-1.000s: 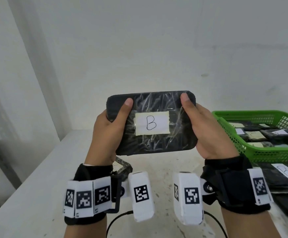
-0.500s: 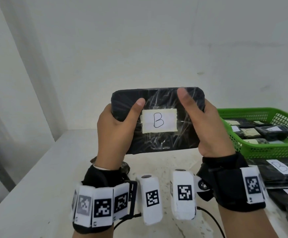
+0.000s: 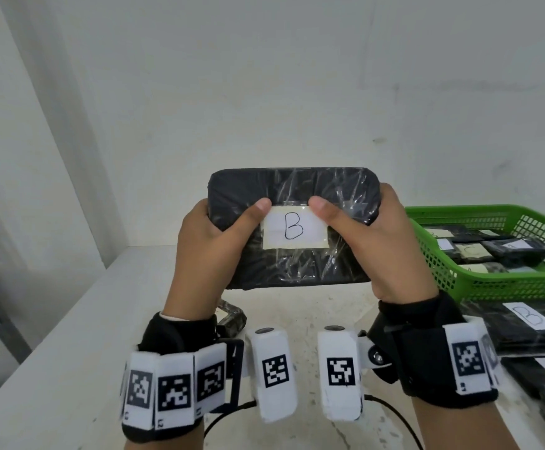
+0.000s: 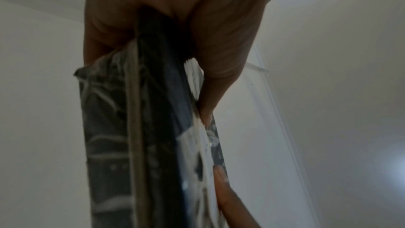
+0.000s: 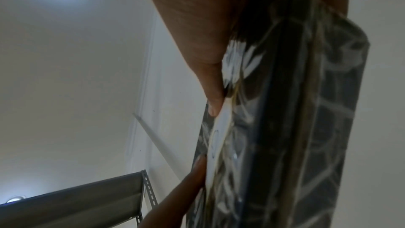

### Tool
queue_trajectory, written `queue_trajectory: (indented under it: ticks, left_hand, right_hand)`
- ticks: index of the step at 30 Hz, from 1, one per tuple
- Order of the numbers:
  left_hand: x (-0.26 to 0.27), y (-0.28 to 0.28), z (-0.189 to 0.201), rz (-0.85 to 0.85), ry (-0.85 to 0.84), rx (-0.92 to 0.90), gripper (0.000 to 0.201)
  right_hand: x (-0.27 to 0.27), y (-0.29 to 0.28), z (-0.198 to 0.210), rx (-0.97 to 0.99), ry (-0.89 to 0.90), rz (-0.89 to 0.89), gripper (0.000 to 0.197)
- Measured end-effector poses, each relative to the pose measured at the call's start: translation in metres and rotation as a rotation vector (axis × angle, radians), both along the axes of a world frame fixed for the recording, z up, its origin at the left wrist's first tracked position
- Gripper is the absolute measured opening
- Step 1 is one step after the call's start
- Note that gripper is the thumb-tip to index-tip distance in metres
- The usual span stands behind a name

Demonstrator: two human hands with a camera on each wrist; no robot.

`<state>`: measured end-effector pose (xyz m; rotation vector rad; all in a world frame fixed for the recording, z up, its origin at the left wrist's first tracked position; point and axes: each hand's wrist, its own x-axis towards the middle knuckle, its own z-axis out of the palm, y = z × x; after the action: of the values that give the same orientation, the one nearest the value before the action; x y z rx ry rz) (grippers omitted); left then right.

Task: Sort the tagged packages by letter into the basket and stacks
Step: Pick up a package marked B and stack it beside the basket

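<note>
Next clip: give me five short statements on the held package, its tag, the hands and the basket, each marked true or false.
1. Both hands grip the package. True: left hand, right hand.
2. The tag reads C. False: it reads B.
3. The package lies on the table. False: it is held up above it.
4. The green basket holds packages. True.
5. The basket sits to the left. False: it is on the right.

Head looks down; wrists look up close along package [image 3: 292,228]
</note>
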<state>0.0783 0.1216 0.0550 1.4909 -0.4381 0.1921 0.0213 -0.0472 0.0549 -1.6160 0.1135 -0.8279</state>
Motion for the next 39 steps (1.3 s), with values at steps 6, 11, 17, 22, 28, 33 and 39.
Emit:
queue_trajectory:
  ticks: [6, 11, 17, 22, 28, 33, 39]
  left_hand:
    - [0.0, 0.009, 0.004, -0.174, 0.016, -0.085, 0.028]
    - [0.004, 0.012, 0.003, -0.115, 0.041, -0.214, 0.008]
    - [0.009, 0.012, -0.001, -0.245, 0.05, -0.167, 0.057]
    - [0.01, 0.013, 0.0, -0.226, 0.023, -0.185, 0.04]
    - [0.014, 0.013, -0.002, -0.198, 0.083, -0.218, 0.036]
    - [0.01, 0.008, 0.003, -0.204, 0.148, -0.343, 0.016]
    - [0.011, 0.01, 0.003, -0.123, 0.155, -0.364, 0.018]
  right_hand:
    - [-0.003, -0.002, 0.001, 0.021, -0.043, -0.03, 0.063]
    - [-0.006, 0.003, 0.004, 0.015, -0.027, 0.133, 0.061]
    - [-0.003, 0.003, 0.0, -0.041, -0.128, 0.086, 0.044]
    - [-0.003, -0.003, 0.002, 0.093, -0.109, 0.239, 0.049]
    - [0.003, -0.019, -0.003, 0.033, 0.028, 0.426, 0.09]
    - [0.002, -0.019, -0.003, 0.011, -0.03, 0.405, 0.089]
    - [-0.004, -0.021, 0.005, 0.141, -0.025, 0.529, 0.06]
